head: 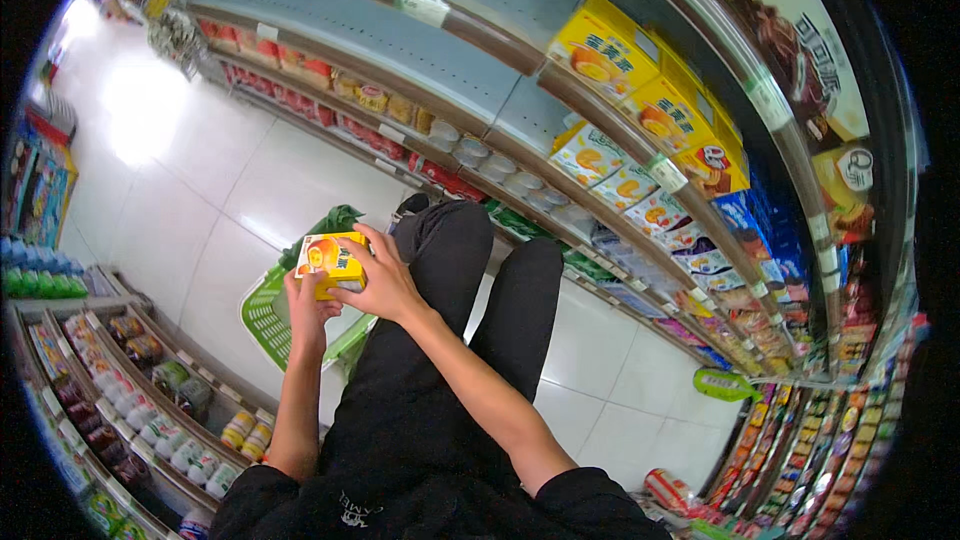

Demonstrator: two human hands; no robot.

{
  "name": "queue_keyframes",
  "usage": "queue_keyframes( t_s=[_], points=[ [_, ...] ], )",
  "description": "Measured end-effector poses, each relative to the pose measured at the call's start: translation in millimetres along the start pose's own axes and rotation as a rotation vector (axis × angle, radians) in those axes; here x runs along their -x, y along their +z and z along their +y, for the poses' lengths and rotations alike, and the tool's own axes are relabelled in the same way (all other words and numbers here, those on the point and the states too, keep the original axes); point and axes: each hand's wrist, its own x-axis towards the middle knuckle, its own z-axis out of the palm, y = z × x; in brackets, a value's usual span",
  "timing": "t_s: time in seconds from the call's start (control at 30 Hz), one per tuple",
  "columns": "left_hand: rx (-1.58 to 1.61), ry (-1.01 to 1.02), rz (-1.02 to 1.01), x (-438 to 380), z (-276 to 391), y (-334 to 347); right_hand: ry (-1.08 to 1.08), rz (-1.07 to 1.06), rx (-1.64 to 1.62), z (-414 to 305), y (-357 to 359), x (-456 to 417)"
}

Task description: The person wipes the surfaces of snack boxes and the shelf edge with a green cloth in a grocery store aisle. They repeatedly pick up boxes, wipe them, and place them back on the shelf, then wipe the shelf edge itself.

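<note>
A small yellow and white food carton [330, 259] is held between both hands above a basket. My left hand [308, 304] grips its lower left edge, the thumb on the front. My right hand [382, 274] holds its right side, with fingers over the top and beneath. Under them is a green plastic shopping basket [262, 315], partly hidden by the hands and carton; dark green material [341, 218] shows at its far rim. Similar yellow cartons [607, 52] stand on the shelf at upper right.
A long shelf unit [450, 22] with packaged food runs along the top and right. Beside the black-trousered legs [450, 262] lies the tiled floor [217, 217]. Shelves with bottles and jars [142, 412] stand at lower left, and snack racks [795, 457] at lower right.
</note>
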Motion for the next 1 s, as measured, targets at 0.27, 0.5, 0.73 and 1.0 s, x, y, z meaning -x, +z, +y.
queue_keyframes(
  t_s=[0.27, 0.5, 0.73, 1.0],
  points=[
    [-0.36, 0.351, -0.482, 38.0, 77.1, 68.1, -0.028, 0.472, -0.178, -17.2, -90.2, 22.0],
    [-0.8, 1.099, -0.848, 69.3, 143.9, 130.0, 0.412, 0.299, -1.118, -30.9, -208.4, 47.7],
    [-0.28, 0.761, -1.007, 100.9, 129.9, 185.4, 0.402, 0.223, -1.197, -63.9, -276.1, 66.7],
    [-0.067, 0.66, -0.882, 121.7, 102.8, 205.3, 0.362, 0.302, -1.292, -55.6, -284.3, 75.3]
  ],
)
